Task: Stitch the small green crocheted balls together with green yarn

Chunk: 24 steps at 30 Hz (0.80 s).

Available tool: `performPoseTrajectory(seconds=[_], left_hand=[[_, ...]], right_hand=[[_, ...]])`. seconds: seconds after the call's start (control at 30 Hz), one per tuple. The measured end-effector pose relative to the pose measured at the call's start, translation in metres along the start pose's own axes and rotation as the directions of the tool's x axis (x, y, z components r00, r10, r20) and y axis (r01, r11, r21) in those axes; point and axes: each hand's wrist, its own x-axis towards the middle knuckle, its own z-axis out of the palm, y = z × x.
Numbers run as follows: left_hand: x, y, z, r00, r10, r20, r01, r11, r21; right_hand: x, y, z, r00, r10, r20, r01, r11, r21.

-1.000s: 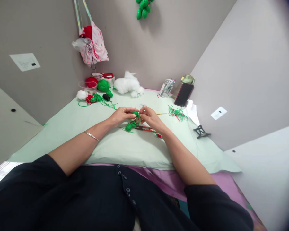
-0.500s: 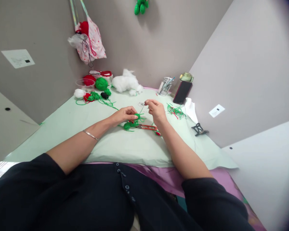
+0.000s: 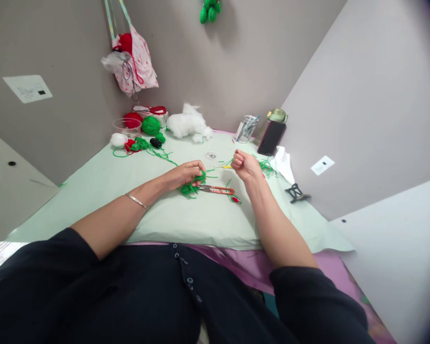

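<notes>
My left hand [image 3: 185, 176] pinches a small green crocheted piece [image 3: 199, 178] between thumb and fingers. More green yarn [image 3: 188, 189] lies just below it. A thin green strand [image 3: 220, 166] stretches from the piece towards my right hand [image 3: 246, 165], which is closed around its end. Whether a needle is also in those fingers is hidden. Between the hands lie orange-handled thread snips [image 3: 218, 189], blades towards the left hand. A small red and green piece [image 3: 235, 199] rests by their handle end. Behind the strand sit a slim yellow item [image 3: 227, 166] and a small clear round item [image 3: 211, 155].
Green yarn scraps [image 3: 268, 168], a white cloth [image 3: 283, 162] and a black claw clip [image 3: 297, 193] are at right. Behind stand a phone [image 3: 271, 137] and a pen cup [image 3: 247, 129]. White stuffing [image 3: 189, 123], a green yarn ball [image 3: 151, 125] and a black spool [image 3: 155, 143] lie at back left.
My right hand has moved to the right, away from the left hand, drawing the strand out. My left hand has tilted the green piece and lowered it slightly.
</notes>
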Motion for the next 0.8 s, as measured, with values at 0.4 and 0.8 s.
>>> performPoseTrajectory(seconds=[0.4,0.8], left_hand=[[0.004,-0.007,-0.022,0.996,-0.034,-0.083,0.031,0.999,-0.038],[0.004,0.008,-0.032,0.952,-0.005,-0.307,-0.053,0.982,-0.181]], right_hand=[[0.013,0.028,-0.008,0.992,0.065,-0.106,-0.084,0.98,-0.18],[0.027,0.008,-0.038,0.876,-0.305,-0.375,0.131,0.896,-0.424]])
